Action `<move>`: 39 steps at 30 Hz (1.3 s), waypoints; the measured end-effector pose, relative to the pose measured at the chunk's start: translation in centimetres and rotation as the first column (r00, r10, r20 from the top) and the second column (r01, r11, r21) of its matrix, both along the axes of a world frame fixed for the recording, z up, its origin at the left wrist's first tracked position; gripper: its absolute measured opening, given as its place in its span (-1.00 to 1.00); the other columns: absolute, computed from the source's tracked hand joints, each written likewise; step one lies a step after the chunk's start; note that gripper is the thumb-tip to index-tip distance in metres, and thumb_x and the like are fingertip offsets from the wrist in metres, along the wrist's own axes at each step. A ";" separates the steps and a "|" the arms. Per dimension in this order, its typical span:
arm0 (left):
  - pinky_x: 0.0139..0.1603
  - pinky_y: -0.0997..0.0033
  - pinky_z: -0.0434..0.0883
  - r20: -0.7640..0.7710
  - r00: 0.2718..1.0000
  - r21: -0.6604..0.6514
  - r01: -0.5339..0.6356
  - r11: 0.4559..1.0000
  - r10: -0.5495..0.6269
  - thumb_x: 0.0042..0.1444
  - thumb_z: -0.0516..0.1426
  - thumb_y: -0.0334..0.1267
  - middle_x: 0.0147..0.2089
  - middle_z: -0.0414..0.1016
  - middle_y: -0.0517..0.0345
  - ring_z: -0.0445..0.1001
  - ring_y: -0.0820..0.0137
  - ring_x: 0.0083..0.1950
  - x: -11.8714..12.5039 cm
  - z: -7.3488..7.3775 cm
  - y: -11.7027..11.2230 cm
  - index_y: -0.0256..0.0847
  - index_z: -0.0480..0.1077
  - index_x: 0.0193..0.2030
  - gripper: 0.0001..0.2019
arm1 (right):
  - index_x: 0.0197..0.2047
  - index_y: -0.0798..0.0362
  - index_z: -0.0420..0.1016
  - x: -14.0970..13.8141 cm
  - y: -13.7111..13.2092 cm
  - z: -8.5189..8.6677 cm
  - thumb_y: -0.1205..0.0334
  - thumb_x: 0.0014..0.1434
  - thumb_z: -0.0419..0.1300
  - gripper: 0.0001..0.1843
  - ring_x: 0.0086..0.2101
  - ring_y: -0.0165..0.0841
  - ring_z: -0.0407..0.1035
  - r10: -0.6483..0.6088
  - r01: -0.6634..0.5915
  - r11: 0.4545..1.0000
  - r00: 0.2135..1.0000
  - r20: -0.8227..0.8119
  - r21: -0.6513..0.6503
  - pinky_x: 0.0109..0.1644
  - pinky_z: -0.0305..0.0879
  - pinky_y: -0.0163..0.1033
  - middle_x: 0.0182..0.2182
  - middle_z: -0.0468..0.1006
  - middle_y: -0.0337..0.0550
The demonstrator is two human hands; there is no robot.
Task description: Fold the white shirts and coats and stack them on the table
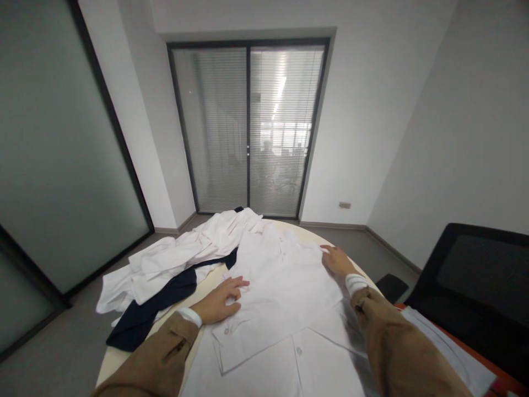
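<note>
A white button-up shirt (285,286) lies spread on the table, its collar end away from me and one cuffed sleeve folded across its front. My left hand (221,300) rests on the shirt's left side, fingers stretched out and apart, thumb bent inward. At the shirt's right edge, by the shoulder, my right hand (336,262) lies with its fingers extended on the cloth. Neither hand visibly grips the fabric. Beside the shirt on the left is a loose heap of white garments (182,256) with a dark navy garment (152,314) partly under it.
The round cream table (312,234) shows its edge at the back and right. A black mesh chair (471,281) stands at the right, with a white item (450,347) on an orange surface below it. A glass partition with blinds (248,132) is behind.
</note>
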State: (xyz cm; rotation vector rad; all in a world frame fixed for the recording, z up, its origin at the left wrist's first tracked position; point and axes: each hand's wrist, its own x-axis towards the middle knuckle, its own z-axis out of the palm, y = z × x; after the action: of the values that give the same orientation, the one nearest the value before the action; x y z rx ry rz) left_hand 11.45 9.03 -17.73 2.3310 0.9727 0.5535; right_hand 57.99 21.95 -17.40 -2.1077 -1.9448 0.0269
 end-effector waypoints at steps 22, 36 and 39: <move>0.48 0.10 -0.14 0.071 0.996 -0.099 0.062 0.993 -0.055 -0.01 0.08 -0.34 -0.10 0.54 0.09 0.38 0.20 0.19 -0.1 1.6 0.2 -0.14 0.41 -0.38 -0.91 | 0.02 0.08 0.51 -2.3 2.8 0.5 0.16 0.36 -0.03 -0.64 -0.07 -0.12 0.44 -0.177 0.178 0.984 0.978 0.107 0.008 -0.02 0.31 -0.08 -0.05 0.46 0.16; 0.47 0.08 -0.14 0.071 0.996 -0.111 0.066 0.992 -0.058 0.00 0.09 -0.35 -0.17 0.54 0.12 0.38 0.20 0.17 0.0 1.8 0.2 -0.14 0.39 -0.39 -0.94 | -0.02 0.05 0.54 -2.3 3.9 0.0 0.19 0.35 -0.02 -0.66 -0.06 -0.14 0.45 -0.120 0.128 0.990 0.985 0.128 -0.053 -0.03 0.31 -0.11 -0.04 0.51 0.11; 0.47 0.09 -0.11 0.053 0.997 -0.103 0.052 0.993 -0.047 0.00 0.10 -0.36 -0.16 0.53 0.11 0.38 0.20 0.17 0.0 1.6 0.3 -0.14 0.35 -0.42 -0.96 | 0.02 0.15 0.50 -2.3 4.2 0.0 0.25 0.37 -0.11 -0.61 -0.05 -0.12 0.45 -0.162 0.168 0.985 0.979 0.120 -0.042 -0.03 0.32 -0.10 -0.02 0.49 0.20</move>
State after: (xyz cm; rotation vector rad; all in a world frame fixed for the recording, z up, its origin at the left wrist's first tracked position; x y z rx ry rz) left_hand 11.48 9.34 -16.09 2.2316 0.8964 0.5272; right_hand 55.70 26.19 -17.42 -2.3464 -1.8426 -0.0816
